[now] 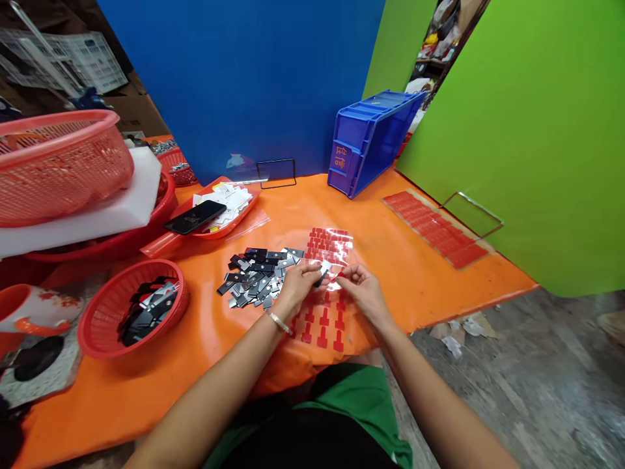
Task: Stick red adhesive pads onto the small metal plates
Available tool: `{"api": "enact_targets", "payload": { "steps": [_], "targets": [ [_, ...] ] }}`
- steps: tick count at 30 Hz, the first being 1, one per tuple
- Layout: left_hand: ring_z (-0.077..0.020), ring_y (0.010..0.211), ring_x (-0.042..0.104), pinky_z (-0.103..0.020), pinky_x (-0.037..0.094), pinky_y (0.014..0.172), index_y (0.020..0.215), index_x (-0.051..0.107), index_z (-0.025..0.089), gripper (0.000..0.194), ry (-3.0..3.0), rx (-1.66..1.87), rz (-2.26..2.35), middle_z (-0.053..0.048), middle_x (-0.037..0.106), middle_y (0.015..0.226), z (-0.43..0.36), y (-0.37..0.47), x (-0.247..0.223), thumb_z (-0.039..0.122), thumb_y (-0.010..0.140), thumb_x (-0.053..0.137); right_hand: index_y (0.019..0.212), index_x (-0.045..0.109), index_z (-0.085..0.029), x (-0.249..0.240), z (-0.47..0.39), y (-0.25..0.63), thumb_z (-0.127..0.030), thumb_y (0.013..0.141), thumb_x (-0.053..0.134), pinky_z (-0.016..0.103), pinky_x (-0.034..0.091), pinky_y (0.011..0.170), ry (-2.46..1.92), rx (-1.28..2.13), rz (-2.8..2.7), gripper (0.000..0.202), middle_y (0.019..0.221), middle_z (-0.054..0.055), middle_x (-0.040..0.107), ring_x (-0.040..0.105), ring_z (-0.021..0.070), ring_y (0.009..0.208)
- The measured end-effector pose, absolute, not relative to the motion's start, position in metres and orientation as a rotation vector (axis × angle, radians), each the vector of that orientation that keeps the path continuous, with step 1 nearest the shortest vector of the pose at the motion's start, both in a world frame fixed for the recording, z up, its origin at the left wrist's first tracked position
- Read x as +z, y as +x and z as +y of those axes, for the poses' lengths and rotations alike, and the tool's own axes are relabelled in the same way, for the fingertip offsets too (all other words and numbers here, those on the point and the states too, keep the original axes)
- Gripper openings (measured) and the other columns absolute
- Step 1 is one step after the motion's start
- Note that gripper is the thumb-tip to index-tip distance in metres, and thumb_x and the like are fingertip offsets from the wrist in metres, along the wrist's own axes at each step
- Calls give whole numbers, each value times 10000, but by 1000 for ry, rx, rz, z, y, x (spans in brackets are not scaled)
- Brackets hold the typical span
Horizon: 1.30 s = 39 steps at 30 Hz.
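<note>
My left hand (299, 284) pinches a small flat metal plate (323, 268), silver and black, above a clear sheet (329, 240) of red T-shaped stickers. Close beside it, my right hand (362, 290) is closed with thumb and forefinger together on a small red sticker (340, 275), only partly visible. The two hands nearly meet over the middle of the sheet and hide part of it. A heap of similar black and silver plates (256, 277) lies on the table just left of my left hand.
At left stand a red basket (90, 326) with more plates, a mug (43, 309) and stacked red baskets (63, 169). A phone (195, 216) rests on a red scoop (244, 221) of paper pieces. Behind are a blue crate (354, 150) and, rightward, another red sticker sheet (434, 228).
</note>
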<state>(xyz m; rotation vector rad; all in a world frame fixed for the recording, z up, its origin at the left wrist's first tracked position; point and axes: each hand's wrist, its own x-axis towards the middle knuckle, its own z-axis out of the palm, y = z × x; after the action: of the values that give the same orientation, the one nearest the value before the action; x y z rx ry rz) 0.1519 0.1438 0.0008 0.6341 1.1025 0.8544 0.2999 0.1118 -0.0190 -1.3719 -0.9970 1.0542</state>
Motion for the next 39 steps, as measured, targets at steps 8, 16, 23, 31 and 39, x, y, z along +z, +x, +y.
{"api": "enact_targets", "payload": {
  "steps": [8,16,23,31,39],
  "targets": [
    [-144,639,688,-218,571,618,891,640,68,258,449,760,1071,-91,705,755,86,117,-17,-83,695,565,753,519,-210,-31,68,256,-363,654,736,247,505,551,-1295,1235,-976,283,676,-33,574,574,118,568],
    [-143,640,688,-219,566,627,916,634,54,243,479,791,1018,-111,708,778,82,117,-25,-69,715,573,754,514,-217,-39,64,246,-351,675,698,249,509,497,-1362,1154,-1007,241,681,-26,579,591,131,553],
    [-129,633,684,-218,566,645,935,630,63,241,497,788,1026,-95,710,781,81,116,-27,-55,734,569,767,508,-215,-44,63,245,-321,689,695,254,507,507,-1357,1179,-981,229,678,-30,579,608,135,548],
    [-126,619,680,-216,566,635,902,632,69,211,493,791,1038,-94,707,779,81,117,-26,-40,722,614,773,512,-216,-45,62,243,-354,688,698,253,505,491,-1372,1162,-984,246,689,-24,582,600,135,541],
    [-124,607,673,-230,567,658,915,640,75,236,478,780,1051,-72,695,714,82,117,-27,-14,697,658,783,512,-222,-46,62,242,-350,701,682,259,507,483,-1391,1144,-1002,228,689,-21,580,594,140,544]
  ]
}}
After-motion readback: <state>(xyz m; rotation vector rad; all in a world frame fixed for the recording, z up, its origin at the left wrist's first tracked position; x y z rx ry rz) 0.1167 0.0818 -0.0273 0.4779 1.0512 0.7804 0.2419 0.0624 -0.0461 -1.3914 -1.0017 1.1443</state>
